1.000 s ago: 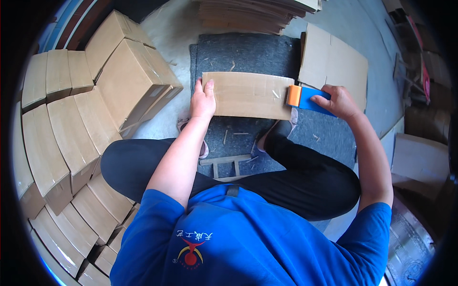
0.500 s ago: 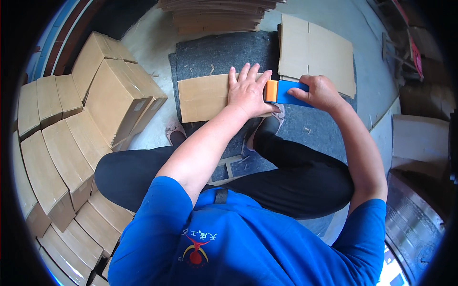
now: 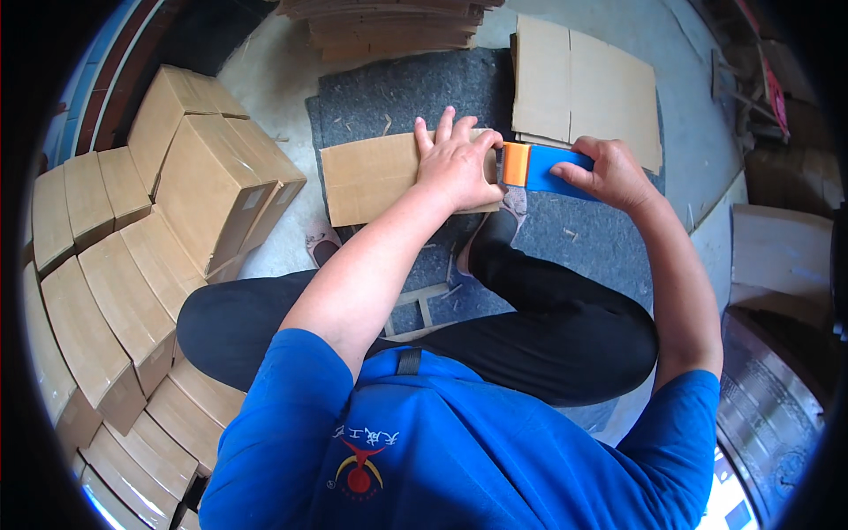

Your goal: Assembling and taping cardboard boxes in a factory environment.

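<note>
A flat-topped brown cardboard box (image 3: 367,181) lies in front of me above my feet. My left hand (image 3: 455,168) rests on its right part with fingers spread, the thumb and index finger at the right end. My right hand (image 3: 609,172) is closed around a blue-and-orange hand tool (image 3: 546,168); its exact kind is not clear. The tool's orange end points at the box's right end, with a small gap between them. The underside of the box is hidden.
Stacked cardboard boxes (image 3: 115,300) fill the left side. Flat cardboard sheets (image 3: 587,88) lie at the far right of the dark mat (image 3: 415,93), and another cardboard stack (image 3: 389,31) stands at the far edge. My legs (image 3: 530,309) flank the near side.
My right hand has drawn the tool slightly right, away from the box end, where it was touching or very near. My left hand stays spread on the box.
</note>
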Tool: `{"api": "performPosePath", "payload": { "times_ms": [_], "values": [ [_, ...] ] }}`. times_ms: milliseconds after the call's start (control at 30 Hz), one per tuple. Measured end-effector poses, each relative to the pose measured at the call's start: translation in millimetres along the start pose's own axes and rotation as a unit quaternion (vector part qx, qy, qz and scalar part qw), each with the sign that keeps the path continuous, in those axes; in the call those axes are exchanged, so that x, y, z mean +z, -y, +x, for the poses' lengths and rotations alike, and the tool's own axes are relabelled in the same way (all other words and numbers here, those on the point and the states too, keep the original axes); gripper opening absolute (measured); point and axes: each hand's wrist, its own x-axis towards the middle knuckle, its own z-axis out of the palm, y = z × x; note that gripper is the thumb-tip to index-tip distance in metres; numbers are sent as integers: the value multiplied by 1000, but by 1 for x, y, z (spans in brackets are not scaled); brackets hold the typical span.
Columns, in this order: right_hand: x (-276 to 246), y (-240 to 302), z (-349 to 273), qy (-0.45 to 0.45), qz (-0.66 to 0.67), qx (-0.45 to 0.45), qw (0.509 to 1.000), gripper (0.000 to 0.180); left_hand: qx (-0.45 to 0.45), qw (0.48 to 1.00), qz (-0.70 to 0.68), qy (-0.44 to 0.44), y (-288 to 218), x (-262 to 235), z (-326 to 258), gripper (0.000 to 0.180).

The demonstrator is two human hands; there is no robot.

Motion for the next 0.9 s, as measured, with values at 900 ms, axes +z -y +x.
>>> {"api": "performPosePath", "payload": {
  "times_ms": [900],
  "values": [
    [168,5,21,-2,-217,-84,973,58,157,945,-126,-257,24,30,-9,29]
  ]
}}
